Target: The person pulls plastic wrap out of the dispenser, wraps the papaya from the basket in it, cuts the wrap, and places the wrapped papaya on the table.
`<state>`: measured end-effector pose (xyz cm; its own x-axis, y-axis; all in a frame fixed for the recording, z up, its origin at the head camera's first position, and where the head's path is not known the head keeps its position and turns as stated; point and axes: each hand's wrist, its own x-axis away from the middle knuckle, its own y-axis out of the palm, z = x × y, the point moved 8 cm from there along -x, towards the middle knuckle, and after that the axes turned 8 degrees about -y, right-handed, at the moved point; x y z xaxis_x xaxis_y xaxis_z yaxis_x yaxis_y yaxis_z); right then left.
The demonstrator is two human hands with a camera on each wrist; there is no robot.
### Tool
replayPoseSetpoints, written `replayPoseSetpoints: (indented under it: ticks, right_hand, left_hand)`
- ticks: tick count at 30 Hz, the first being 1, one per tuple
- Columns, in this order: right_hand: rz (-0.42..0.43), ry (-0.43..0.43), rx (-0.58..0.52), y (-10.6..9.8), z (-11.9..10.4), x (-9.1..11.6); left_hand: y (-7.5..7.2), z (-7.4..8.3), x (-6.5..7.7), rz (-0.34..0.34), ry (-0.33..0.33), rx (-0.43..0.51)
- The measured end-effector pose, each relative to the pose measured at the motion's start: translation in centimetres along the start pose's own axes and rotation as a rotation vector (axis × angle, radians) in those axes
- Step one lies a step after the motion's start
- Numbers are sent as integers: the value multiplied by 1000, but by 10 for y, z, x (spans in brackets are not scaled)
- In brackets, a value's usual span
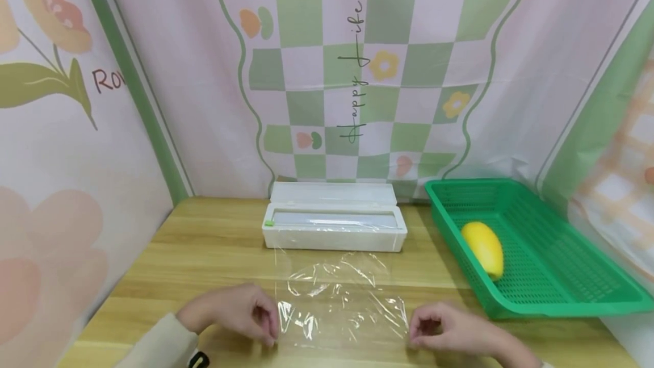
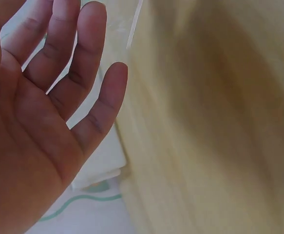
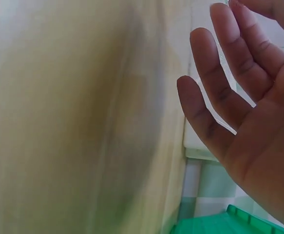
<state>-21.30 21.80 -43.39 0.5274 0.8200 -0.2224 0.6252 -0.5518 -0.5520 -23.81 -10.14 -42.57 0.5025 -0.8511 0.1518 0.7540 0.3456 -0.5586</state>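
Observation:
A sheet of clear cling film (image 1: 342, 305) stretches from a white film dispenser box (image 1: 334, 238) toward the person, shiny with creases. My left hand (image 1: 240, 312) pinches its near left corner between thumb and fingertips. At the near right corner my right hand (image 1: 452, 329) pinches the film too. In the left wrist view, the other fingers (image 2: 90, 63) of that hand spread loosely, and a thin film edge shows past them. The right wrist view shows thumb and index meeting at the top, with the remaining fingers (image 3: 205, 107) apart. The dispenser's lid (image 1: 332, 193) stands raised at the back.
A green plastic basket (image 1: 567, 243) stands at the right, with a yellow oval fruit (image 1: 482, 249) inside against its left wall. The wooden table (image 1: 204, 243) ends at a patterned cloth (image 1: 357, 72) behind the box. Another cloth wall (image 1: 61, 203) rises on the left.

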Motion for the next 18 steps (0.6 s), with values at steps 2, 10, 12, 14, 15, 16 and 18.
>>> replayPoseSetpoints:
  ticks: [2,10,12,14,15,16,18]
  right_hand:
    - [-13,6,2,4,1,0]
    - [-59,-3,-28,15,5,2]
    - [-69,9,-40,17,6,2]
    - [-79,20,-40,18,6,3]
    - [-83,25,-41,18,5,3]
    - [-83,36,-37,18,6,3]
    - [-82,60,-32,19,8,4]
  left_hand:
    - [5,-3,-1,-8,-1,-10]
    - [17,-10,-2,-32,-42,-20]
    - [18,-11,-2,-37,-54,-28]
    - [19,-11,-2,-35,-66,-42]
    - [19,-12,-1,-31,-75,-51]
    - [19,-11,-1,-27,-80,-59]
    - [19,-11,-1,-26,-89,-57]
